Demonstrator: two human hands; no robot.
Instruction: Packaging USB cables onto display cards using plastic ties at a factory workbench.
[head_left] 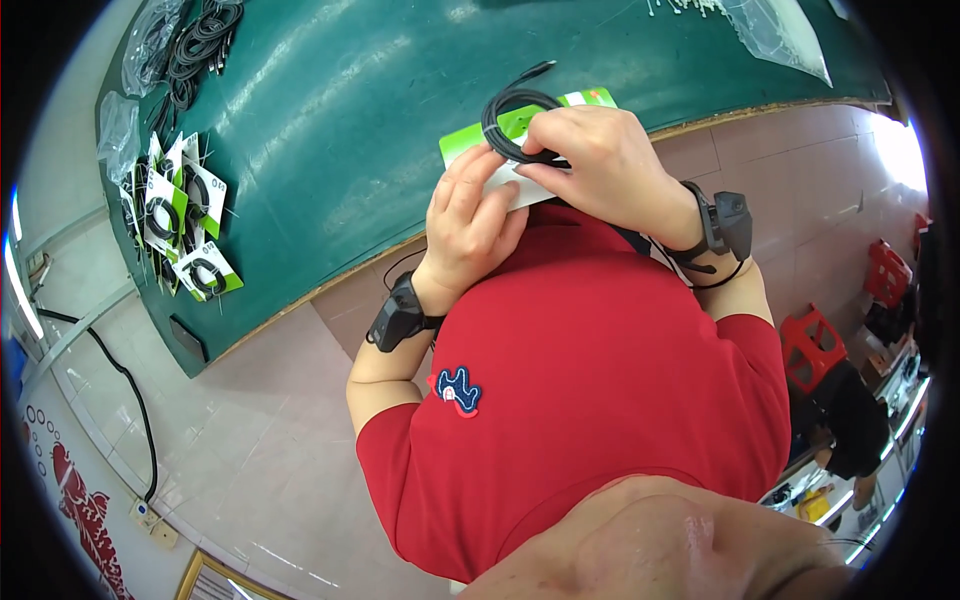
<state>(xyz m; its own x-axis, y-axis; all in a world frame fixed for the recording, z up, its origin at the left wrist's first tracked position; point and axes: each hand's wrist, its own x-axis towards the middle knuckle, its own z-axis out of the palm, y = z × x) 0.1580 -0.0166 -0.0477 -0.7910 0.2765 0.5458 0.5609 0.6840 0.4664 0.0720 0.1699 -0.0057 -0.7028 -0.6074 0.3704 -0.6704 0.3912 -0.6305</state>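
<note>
A coiled dark cable (493,112) lies against a green and white backing card (458,143) at the table's front edge, its plug end pointing up and away. My left hand (468,222) is closed on the card's lower left side, its fingertips at the coil. With thumb and fingers pinched together, my right hand (600,160) grips the right side of the coil over the card. Whatever sits between the right fingertips besides the cable is hidden.
At the table's left lies a pile of carded cables (185,215). Behind it are bundles of loose dark cables (200,45) and clear plastic bags (118,135). A plastic bag (775,35) with white ties rests at the far right. The green table (330,150) has a wooden edge.
</note>
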